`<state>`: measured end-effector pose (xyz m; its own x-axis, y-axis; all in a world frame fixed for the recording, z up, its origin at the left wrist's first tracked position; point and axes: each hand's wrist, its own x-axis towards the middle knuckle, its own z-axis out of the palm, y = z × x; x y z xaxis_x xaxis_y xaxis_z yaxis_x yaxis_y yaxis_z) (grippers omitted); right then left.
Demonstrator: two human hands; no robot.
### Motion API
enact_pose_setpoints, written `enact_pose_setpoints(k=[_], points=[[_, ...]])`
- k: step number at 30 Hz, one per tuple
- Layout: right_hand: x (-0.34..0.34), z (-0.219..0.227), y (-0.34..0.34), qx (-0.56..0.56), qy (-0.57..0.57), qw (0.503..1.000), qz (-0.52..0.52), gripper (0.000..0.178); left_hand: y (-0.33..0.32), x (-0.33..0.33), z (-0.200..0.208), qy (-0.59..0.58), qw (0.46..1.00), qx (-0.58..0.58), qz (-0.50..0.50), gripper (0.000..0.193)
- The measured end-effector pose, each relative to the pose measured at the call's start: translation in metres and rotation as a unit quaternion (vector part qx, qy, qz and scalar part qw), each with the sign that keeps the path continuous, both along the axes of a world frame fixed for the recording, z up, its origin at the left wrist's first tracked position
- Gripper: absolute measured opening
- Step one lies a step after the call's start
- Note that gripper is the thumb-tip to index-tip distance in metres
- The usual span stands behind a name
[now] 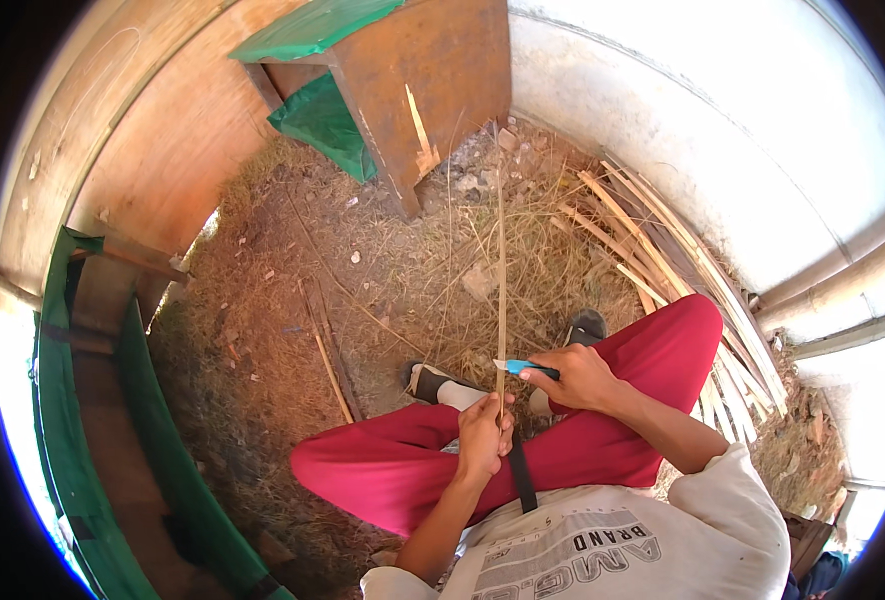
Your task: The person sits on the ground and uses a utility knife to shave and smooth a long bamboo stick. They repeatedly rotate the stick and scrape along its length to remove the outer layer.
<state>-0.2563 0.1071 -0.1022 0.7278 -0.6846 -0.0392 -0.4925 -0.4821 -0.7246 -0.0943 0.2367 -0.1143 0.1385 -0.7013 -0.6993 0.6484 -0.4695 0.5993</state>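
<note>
Straw-strewn ground w/ left hand (485, 437) gripping upright stick (502, 290), right hand (578, 377) clenching blue knife (519, 367) vs it.

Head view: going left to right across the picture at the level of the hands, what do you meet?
Green sheeting → loose stick on the ground → left hand holding a thin strip → blue utility knife → right hand → red-trousered knee → split strips along the wall.

The thin stick (501, 290) looks like dry, matt split bamboo. The knife (525, 368) has a smooth blue plastic handle. The trousers (603, 440) are soft red cloth. The ground (293, 330) is rough earth with dry straw; the slats (663, 260) are pale raw wood.
</note>
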Motion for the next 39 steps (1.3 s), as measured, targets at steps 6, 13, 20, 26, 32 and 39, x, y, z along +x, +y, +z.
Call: enact_pose_setpoints(k=[6, 13, 20, 26, 32, 39], points=[[-0.002, -0.02, -0.001, 0.004, 0.026, 0.999, -0.043, 0.038, 0.022, -0.004, 0.003, -0.042, 0.999, -0.002, -0.018, 0.028], [-0.003, 0.013, 0.008, 0.028, -0.022, 0.999, -0.017, 0.034, 0.033, 0.003, 0.027, -0.052, 0.998, -0.028, -0.012, 0.028], [-0.004, 0.009, 0.007, -0.068, -0.039, 0.997, -0.017, 0.037, 0.035, 0.006, 0.036, -0.001, 0.999, -0.034, 0.0, 0.028], [0.003, 0.0, 0.012, -0.072, -0.024, 0.997, -0.029, 0.037, 0.045, 0.005, 0.034, -0.008, 1.0, -0.027, 0.011, 0.028], [0.011, -0.021, -0.008, -0.121, -0.006, 0.988, -0.097, 0.034, 0.065, 0.007, 0.034, 0.006, 1.0, 0.006, 0.01, 0.028], [0.018, -0.018, -0.022, -0.107, 0.012, 0.991, -0.074, 0.035, 0.103, 0.017, 0.039, 0.0, 1.0, -0.003, 0.014, 0.029]])
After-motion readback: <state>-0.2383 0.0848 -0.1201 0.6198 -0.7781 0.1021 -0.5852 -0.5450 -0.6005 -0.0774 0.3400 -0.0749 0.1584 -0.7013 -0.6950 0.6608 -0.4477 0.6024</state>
